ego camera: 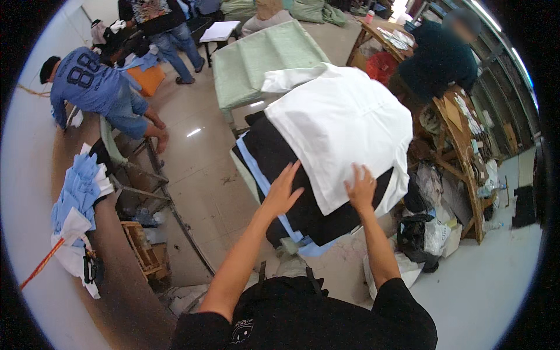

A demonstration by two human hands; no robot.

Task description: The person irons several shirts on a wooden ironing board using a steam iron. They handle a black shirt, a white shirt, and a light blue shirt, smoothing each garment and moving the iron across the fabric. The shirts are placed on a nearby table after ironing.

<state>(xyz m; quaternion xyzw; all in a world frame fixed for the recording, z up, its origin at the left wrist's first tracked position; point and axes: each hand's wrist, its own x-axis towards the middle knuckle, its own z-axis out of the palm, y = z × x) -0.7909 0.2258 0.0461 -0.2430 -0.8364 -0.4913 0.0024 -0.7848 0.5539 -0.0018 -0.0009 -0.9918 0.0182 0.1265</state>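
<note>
A white long-sleeved shirt [337, 118] lies spread out on a pile of dark garments [280, 162]. Light blue cloth [251, 164] shows along the pile's left edge and under its near corner. My left hand [282, 190] is at the shirt's left edge over the dark cloth, fingers apart and holding nothing. Flat on the lower part of the shirt, or just above it, is my right hand [361, 188], with spread fingers. One sleeve reaches out at the far left; the other hangs down on the right side.
Beyond the pile stands a table covered in pale green cloth [267, 61]. A wooden bench [463, 162] runs along the right, with bags [420, 236] below. On the left, a brown table [118, 258] carries blue and white clothes [78, 188] and an iron [92, 267]. Several people work nearby.
</note>
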